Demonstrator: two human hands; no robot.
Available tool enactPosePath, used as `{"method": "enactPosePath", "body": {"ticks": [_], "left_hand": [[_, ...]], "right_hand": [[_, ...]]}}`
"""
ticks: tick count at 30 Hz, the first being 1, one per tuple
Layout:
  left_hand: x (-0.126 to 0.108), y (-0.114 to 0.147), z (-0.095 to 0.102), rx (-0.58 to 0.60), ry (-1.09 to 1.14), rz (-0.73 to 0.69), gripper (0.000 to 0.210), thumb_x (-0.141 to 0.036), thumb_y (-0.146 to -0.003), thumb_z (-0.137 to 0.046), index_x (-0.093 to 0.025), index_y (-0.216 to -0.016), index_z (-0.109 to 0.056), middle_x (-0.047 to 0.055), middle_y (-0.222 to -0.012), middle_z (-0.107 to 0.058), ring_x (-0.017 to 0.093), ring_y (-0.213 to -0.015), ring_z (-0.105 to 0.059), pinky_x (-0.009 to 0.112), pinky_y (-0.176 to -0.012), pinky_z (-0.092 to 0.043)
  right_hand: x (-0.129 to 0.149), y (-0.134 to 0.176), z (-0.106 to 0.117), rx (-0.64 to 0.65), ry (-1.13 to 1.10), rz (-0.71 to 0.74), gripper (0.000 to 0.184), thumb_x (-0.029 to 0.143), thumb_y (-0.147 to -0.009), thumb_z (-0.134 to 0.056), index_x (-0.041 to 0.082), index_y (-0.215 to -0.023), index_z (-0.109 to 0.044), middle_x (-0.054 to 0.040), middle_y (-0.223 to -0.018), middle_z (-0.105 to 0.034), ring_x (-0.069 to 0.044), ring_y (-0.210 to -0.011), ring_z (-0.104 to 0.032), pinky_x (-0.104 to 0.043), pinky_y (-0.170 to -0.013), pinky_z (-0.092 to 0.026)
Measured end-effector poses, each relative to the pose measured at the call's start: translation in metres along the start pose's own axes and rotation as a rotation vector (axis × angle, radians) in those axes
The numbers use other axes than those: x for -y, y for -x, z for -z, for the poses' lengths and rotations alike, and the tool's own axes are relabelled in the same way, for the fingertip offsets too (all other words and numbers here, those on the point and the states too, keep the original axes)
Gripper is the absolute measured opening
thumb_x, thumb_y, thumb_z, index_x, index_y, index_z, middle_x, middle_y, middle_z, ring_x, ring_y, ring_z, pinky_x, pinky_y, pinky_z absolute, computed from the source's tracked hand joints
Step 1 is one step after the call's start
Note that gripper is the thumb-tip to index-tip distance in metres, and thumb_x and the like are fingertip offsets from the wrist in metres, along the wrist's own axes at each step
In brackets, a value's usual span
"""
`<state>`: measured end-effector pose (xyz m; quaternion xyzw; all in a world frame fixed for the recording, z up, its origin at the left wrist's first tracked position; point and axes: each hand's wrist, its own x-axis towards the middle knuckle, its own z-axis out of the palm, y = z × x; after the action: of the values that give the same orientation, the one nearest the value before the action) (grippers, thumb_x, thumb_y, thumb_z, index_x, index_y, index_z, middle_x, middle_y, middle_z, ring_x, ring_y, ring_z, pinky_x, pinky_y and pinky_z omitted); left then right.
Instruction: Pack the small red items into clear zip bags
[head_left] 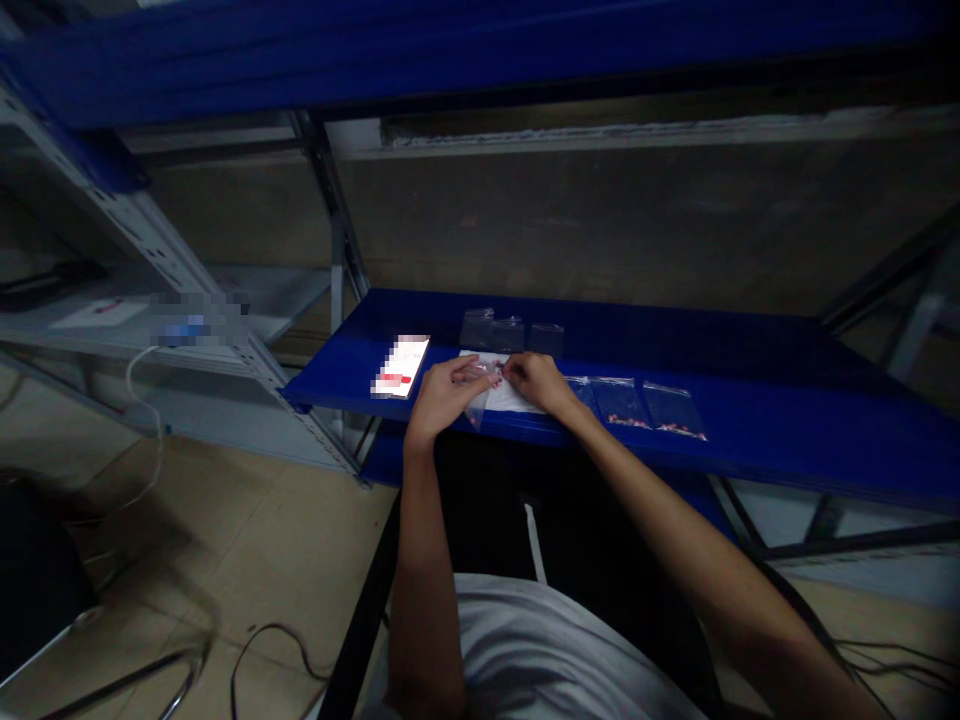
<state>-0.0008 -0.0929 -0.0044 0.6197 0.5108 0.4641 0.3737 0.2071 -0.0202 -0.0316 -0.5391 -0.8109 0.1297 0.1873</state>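
Note:
My left hand (pixel 448 390) is closed on a small clear plastic bag (pixel 477 408), which hangs down at the shelf's front edge with something pinkish low inside it. Just right of the bag's mouth is my right hand (pixel 531 377), its fingers pinched together; what they hold, if anything, is too small to name. Beneath both hands lies a white sheet (pixel 514 396). To the right, clear bags (pixel 616 402) with small pink and pale pieces at the bottom lie flat, one partly behind my right wrist. Behind the sheet are flat clear bags (pixel 508 334) with no visible contents.
A lit phone (pixel 403 366) lies left of my hands on the blue shelf (pixel 787 400). A blue upper shelf (pixel 480 50) crosses overhead. At left stand a grey rack (pixel 292 300) and a white cable (pixel 142 430); dark cables lie on the floor.

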Motion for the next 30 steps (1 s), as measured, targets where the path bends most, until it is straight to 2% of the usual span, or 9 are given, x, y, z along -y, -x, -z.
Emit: {"method": "enactPosePath", "body": {"ticks": [5,8,12,15,18,23,27,30], "left_hand": [[-0.001,0.001,0.000,0.016,0.017,0.006,0.065,-0.050,-0.080,-0.085,-0.012,-0.130,-0.072,0.014,-0.109,-0.080,0.025,-0.101,-0.076,0.034,-0.089,-0.060],[-0.002,0.001,0.000,0.019,0.035,0.002,0.065,-0.049,-0.080,-0.085,-0.010,-0.131,-0.072,0.014,-0.110,-0.080,0.025,-0.101,-0.076,0.034,-0.090,-0.060],[-0.001,0.001,-0.001,0.046,0.088,0.027,0.067,-0.049,-0.080,-0.085,-0.010,-0.133,-0.071,0.015,-0.113,-0.080,0.026,-0.099,-0.077,0.035,-0.088,-0.061],[0.001,0.000,-0.003,0.055,0.096,0.021,0.062,-0.047,-0.079,-0.087,-0.011,-0.128,-0.074,0.016,-0.112,-0.080,0.027,-0.103,-0.077,0.035,-0.090,-0.060],[0.002,-0.001,-0.005,0.088,0.102,-0.005,0.058,-0.045,-0.079,-0.087,-0.013,-0.126,-0.075,0.015,-0.111,-0.080,0.028,-0.105,-0.076,0.036,-0.092,-0.059],[0.003,-0.002,-0.010,0.173,0.128,-0.076,0.049,-0.042,-0.081,-0.085,-0.017,-0.123,-0.077,0.012,-0.111,-0.080,0.025,-0.102,-0.076,0.035,-0.093,-0.060],[0.005,-0.002,-0.010,0.177,0.131,-0.077,0.046,-0.042,-0.081,-0.084,-0.016,-0.119,-0.079,0.012,-0.110,-0.080,0.025,-0.101,-0.076,0.035,-0.094,-0.059],[0.005,-0.003,-0.008,0.157,0.130,-0.029,0.050,-0.041,-0.080,-0.085,-0.016,-0.123,-0.077,0.013,-0.110,-0.080,0.025,-0.103,-0.076,0.037,-0.094,-0.059]], "right_hand": [[0.003,0.000,0.002,-0.016,-0.009,-0.016,0.022,0.014,-0.096,-0.058,0.017,-0.103,-0.078,-0.0138,-0.106,-0.080,-0.024,-0.099,-0.072,-0.025,-0.083,-0.044],[0.001,0.004,0.007,-0.069,-0.078,0.003,0.020,0.012,-0.093,-0.058,0.016,-0.096,-0.077,-0.0120,-0.098,-0.079,-0.022,-0.092,-0.071,-0.026,-0.079,-0.044],[0.004,0.020,0.025,-0.203,-0.255,-0.001,0.014,0.014,-0.089,-0.060,0.016,-0.089,-0.074,-0.0075,-0.088,-0.078,-0.020,-0.080,-0.068,-0.026,-0.073,-0.043],[0.016,0.032,0.042,-0.249,-0.368,0.076,0.012,0.021,-0.090,-0.062,0.018,-0.089,-0.073,-0.0062,-0.088,-0.077,-0.020,-0.081,-0.068,-0.027,-0.073,-0.044],[0.031,0.035,0.054,-0.216,-0.398,0.140,0.013,0.026,-0.091,-0.064,0.018,-0.089,-0.074,-0.0057,-0.086,-0.077,-0.021,-0.081,-0.068,-0.028,-0.074,-0.045],[0.046,0.026,0.057,-0.124,-0.303,0.229,0.015,0.017,-0.091,-0.063,0.018,-0.090,-0.077,-0.0070,-0.090,-0.079,-0.021,-0.084,-0.070,-0.028,-0.076,-0.045],[0.044,0.019,0.061,-0.090,-0.227,0.299,0.018,0.014,-0.090,-0.061,0.017,-0.092,-0.079,-0.0083,-0.094,-0.079,-0.022,-0.089,-0.072,-0.028,-0.078,-0.046],[0.032,0.011,0.065,-0.102,-0.210,0.281,0.020,0.016,-0.093,-0.060,0.017,-0.094,-0.079,-0.0083,-0.095,-0.079,-0.022,-0.090,-0.072,-0.028,-0.079,-0.046]]}}
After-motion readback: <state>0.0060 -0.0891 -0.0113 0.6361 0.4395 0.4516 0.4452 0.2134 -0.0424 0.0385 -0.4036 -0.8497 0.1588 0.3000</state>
